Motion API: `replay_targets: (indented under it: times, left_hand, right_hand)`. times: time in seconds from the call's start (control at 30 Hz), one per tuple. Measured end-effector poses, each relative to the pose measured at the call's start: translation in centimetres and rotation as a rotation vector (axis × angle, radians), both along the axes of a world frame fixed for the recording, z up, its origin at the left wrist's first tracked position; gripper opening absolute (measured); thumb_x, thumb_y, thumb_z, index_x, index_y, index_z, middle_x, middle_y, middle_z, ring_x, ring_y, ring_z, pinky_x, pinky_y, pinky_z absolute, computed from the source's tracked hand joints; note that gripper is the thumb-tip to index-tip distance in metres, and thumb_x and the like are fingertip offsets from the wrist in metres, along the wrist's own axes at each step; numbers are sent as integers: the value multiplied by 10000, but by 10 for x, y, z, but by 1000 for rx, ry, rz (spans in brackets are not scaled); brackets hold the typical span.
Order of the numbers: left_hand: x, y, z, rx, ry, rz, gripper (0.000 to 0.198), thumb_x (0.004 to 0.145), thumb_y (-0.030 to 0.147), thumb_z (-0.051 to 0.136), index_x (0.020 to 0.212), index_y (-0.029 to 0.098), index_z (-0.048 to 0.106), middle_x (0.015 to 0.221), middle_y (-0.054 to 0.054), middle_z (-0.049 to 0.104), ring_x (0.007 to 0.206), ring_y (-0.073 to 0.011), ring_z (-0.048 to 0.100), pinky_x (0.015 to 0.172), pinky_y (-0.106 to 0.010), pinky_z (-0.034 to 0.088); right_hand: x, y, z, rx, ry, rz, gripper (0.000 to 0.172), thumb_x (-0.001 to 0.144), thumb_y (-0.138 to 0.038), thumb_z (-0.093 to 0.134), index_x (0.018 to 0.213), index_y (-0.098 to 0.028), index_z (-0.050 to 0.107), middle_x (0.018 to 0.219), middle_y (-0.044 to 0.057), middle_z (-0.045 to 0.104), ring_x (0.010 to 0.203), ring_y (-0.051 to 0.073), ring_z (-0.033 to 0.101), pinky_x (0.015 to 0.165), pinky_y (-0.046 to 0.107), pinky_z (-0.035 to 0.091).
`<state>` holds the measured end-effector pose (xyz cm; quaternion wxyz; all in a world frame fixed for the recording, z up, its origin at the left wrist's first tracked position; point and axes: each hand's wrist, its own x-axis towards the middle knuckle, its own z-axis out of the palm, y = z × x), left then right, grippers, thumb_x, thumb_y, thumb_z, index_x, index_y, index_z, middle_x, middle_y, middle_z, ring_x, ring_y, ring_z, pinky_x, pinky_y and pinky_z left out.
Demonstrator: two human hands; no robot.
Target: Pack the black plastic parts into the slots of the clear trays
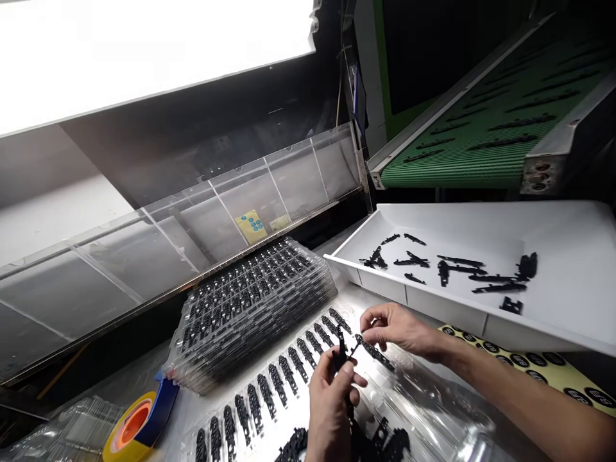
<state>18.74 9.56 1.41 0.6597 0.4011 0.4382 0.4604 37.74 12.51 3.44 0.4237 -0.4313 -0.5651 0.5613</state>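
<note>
My left hand (331,398) is closed around a slim black plastic part (342,341), which points upward from between thumb and fingers. To its right, my right hand (397,330) pinches the end of a thin black plastic piece (357,344) reaching toward that part. Whether the two pieces are joined I cannot tell. Below the right hand lies another long black part (379,357). A slanting row of black parts (255,408) sits in a clear plastic tray behind and left of the hands. More black parts (294,444) are heaped beside my left wrist.
Filled clear trays (255,321) stand stacked at the back. A white bin (558,228) at right holds scattered black parts. Beyond it, a green conveyor (452,176) carries more. A sticker sheet (561,380) lies below the bin; a tape roll (126,435) is at lower left.
</note>
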Motion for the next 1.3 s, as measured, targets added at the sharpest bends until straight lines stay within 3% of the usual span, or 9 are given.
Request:
replay_targets:
  times: [0.17, 0.33, 0.47, 0.6, 0.7, 0.77, 1.0, 1.2, 1.3]
  left_hand:
    - [-22, 4, -4, -38, 142, 130, 370, 668, 408, 726, 906, 150, 611, 791, -45, 638, 553, -78, 517, 451, -182, 248]
    - [-46, 1, -13, 113, 486, 241, 364, 723, 433, 645, 987, 184, 672, 886, -43, 657, 736, -154, 590, 684, -268, 438]
    - [-54, -3, -14, 300, 763, 165, 258, 813, 324, 530, 978, 217, 697, 939, -44, 637, 852, -192, 594, 786, -317, 449]
    - [-48, 0, -9, 509, 1188, 42, 234, 835, 146, 483, 893, 226, 695, 911, -36, 664, 870, -193, 580, 745, -305, 445]
    - [-37, 10, -5, 646, 1431, -40, 272, 858, 103, 461, 802, 233, 693, 920, -43, 661, 919, -207, 543, 667, -293, 411]
    - [-30, 18, -4, 691, 1473, -85, 309, 884, 126, 438, 749, 239, 693, 902, -55, 643, 901, -216, 520, 619, -304, 368]
    - [-11, 32, -15, 778, 1483, -233, 248, 865, 167, 470, 779, 240, 691, 824, -38, 655, 801, -193, 504, 626, -321, 305]
    - [-14, 33, -12, 694, 1406, -361, 208, 690, 139, 567, 736, 273, 720, 843, -1, 690, 827, -183, 557, 620, -287, 317]
    - [-17, 33, -8, 614, 1342, -387, 227, 698, 178, 574, 778, 314, 736, 887, 24, 685, 840, -162, 585, 656, -264, 356]
  right_hand:
    - [12, 0, 12, 70, -103, 23, 270, 776, -419, 680, 826, -155, 655, 764, 24, 624, 659, 127, 547, 578, 252, 464]
    - [9, 17, 20, 175, -545, 86, 214, 841, -349, 602, 853, -178, 729, 910, 45, 692, 799, 165, 618, 699, 294, 496]
    - [-14, 32, 3, 174, -688, 171, 116, 741, -215, 694, 838, -192, 754, 861, 32, 715, 782, 196, 648, 684, 312, 502]
    - [-32, 28, -22, 311, -766, 102, 269, 721, -151, 706, 984, -205, 719, 1015, 63, 681, 964, 250, 598, 823, 382, 466]
    - [-32, 19, -33, 388, -808, 34, 172, 751, -136, 652, 908, -177, 709, 997, 92, 645, 979, 271, 553, 859, 429, 431]
    - [-29, 12, -33, 409, -811, 15, 102, 789, -186, 629, 852, -174, 709, 963, 93, 642, 960, 265, 551, 854, 426, 435]
    - [-22, -26, -12, 337, -595, 154, 234, 892, -272, 509, 991, -187, 703, 978, 41, 686, 904, 188, 615, 843, 348, 484]
    - [-34, -39, -30, 490, -761, 141, 172, 853, -216, 556, 886, -192, 723, 946, 57, 686, 904, 213, 591, 823, 353, 458]
    - [-38, -36, -39, 568, -786, 105, 177, 839, -186, 568, 925, -210, 721, 998, 57, 674, 941, 216, 568, 842, 354, 443]
